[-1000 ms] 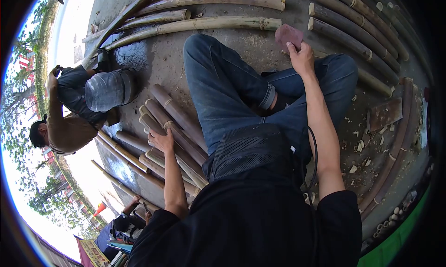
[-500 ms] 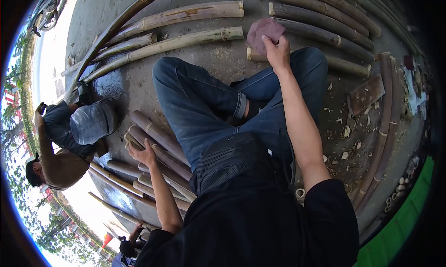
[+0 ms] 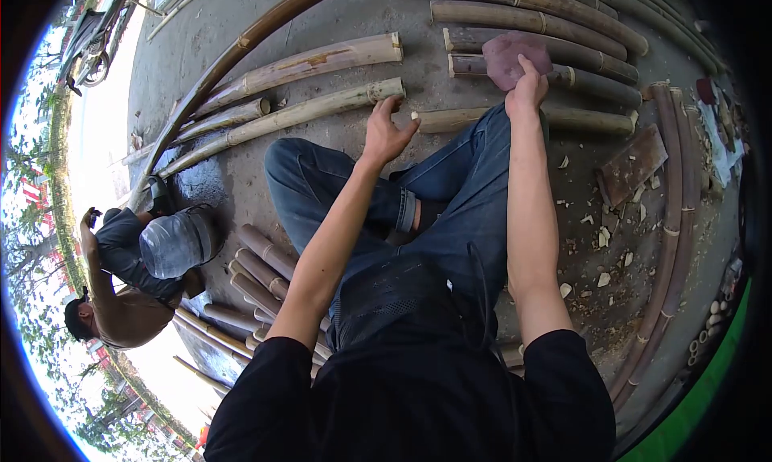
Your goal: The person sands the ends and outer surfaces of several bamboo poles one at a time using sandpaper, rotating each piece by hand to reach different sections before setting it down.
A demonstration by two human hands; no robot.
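My right hand is closed on a sheet of reddish-purple sandpaper, its index finger stretched along the sheet. The sandpaper overlaps the dark bamboo poles lying in front of my right knee. My left hand is held out in front of my crossed legs, thumb and fingers apart, with nothing in it. Its fingertips are close to the cut end of a pale green bamboo pole. Just right of the left hand is the end of another bamboo pole, partly behind my right leg.
More bamboo poles lie by my left leg. A person sits at the left beside a clear plastic jug. On the right are a rusty flat plate, scattered chips and long curved poles.
My left hand has left the bamboo poles at my left side and swung forward to the front. My right hand with the sandpaper has shifted a little to the right; the view has turned slightly.
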